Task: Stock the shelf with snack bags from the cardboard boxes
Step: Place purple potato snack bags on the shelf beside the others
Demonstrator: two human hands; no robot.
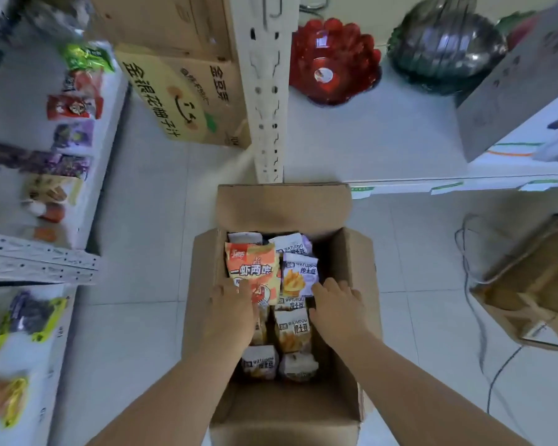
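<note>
The orange bag (pixel 253 268) lies on top of the pile in the box (pixel 351 268), toward the box's far-left corner. A purple bag (pixel 300 273) sits just beside it on the far-right side, and smaller bags fill the box's near half.

My left hand (pixel 231 312) rests on the orange bag's near edge, fingers together and bent down onto it. I cannot tell whether they are clamped on it. My right hand (pixel 337 305) has its fingers slightly apart, tips touching the purple bag's near-right edge, and I cannot tell if they pinch it either.

I see 4 risks from here:
- These bags look slick and puffed. A weak hold on an edge could let 1 slip back into the box or onto the floor beside it.
- Squeezing harder to make up for that could crush what is inside.
- Lifting 2 bags at once from a tight pile could drag neighbours up and over the box wall.
- The shelf (pixel 100 175) left of the box already carries bags, so pushing new ones in carelessly could knock some off.

A cable (pixel 480 336) trails on the floor right of the box and could snag a foot if I step that way.
</note>
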